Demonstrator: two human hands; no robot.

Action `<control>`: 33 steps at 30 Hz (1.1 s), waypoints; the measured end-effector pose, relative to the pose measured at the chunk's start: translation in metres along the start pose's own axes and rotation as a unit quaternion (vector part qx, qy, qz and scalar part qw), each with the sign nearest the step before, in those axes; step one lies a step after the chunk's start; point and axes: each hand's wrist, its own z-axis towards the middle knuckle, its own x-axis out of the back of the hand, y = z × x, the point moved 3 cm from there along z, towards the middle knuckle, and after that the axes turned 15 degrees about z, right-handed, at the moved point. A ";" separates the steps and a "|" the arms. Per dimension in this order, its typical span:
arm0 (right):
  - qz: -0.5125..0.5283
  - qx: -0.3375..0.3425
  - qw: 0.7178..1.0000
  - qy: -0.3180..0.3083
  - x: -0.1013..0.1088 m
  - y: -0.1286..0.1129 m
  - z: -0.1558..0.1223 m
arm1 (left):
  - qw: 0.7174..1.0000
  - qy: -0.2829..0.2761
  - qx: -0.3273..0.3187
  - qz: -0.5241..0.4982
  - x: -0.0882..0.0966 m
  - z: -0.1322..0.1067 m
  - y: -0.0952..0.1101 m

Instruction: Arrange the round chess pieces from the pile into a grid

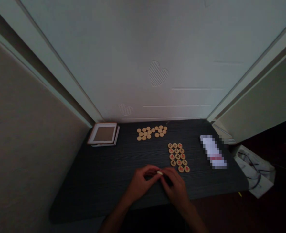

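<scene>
Close to the table's front edge, a round wooden Chinese chess piece [159, 173] is held between the fingertips of both hands. My left hand [143, 179] pinches it from the left with thumb and fingers. From the right, my right hand [175, 185] has its fingers closed at the same piece. Just beyond my right hand lie face-up Chinese chess pieces [177, 156] in short rows, with red and black characters. Farther back is a group of blank-side-up chess pieces [145, 133]. The marking on the held piece cannot be read.
On the dark table [104, 174], an open shallow box [91, 138] sits at the back left. A blurred-out flat white object [212, 152] lies at the right. A white wall panel [133, 64] rises behind the table. Right of the table is a white container [256, 171] with cables.
</scene>
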 end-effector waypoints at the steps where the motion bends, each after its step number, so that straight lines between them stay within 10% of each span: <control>1: 0.002 0.002 1.000 0.001 0.000 0.000 0.000 | 1.000 -0.001 0.002 0.006 0.000 0.000 0.001; 33: 0.013 -0.003 0.998 -0.068 -0.005 0.001 -0.003 | 0.999 -0.029 0.016 -0.034 0.000 -0.001 0.002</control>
